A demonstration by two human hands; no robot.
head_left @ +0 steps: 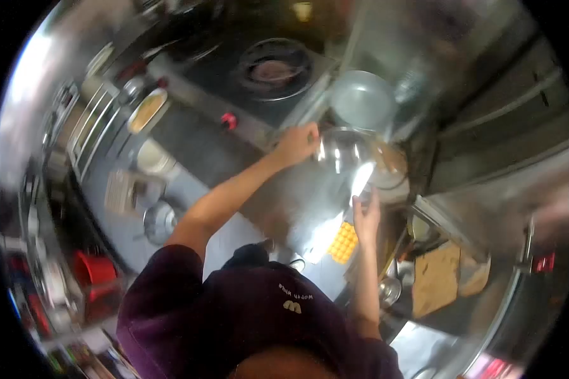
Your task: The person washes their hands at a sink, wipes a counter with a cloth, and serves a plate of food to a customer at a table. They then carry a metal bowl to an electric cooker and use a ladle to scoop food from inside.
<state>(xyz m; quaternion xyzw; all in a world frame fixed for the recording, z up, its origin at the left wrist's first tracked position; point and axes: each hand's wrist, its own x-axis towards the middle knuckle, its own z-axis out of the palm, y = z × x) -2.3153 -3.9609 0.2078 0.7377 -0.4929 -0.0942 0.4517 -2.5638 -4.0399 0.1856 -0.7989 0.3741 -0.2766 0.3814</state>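
A shiny round metal bowl [341, 151] is between my two hands, above the steel counter. My left hand [299, 144] has its fingers curled in on the bowl's left rim. My right hand [366, 211] is at the bowl's lower right side, thumb and fingers raised against a bright, glaring patch; what exactly they touch is blurred. Just beyond the bowl lies a round grey pan or lid [362, 98]. A pale round container [391, 170] stands right of the bowl, partly covered by it.
A stove burner [275, 69] is at the top. Left are an oval dish of food [148, 111], a white tub [155, 158] and a metal pot [160, 221]. An orange tray [343, 242] lies below; a brown board [436, 279] is at right, a red bin [96, 268] far left.
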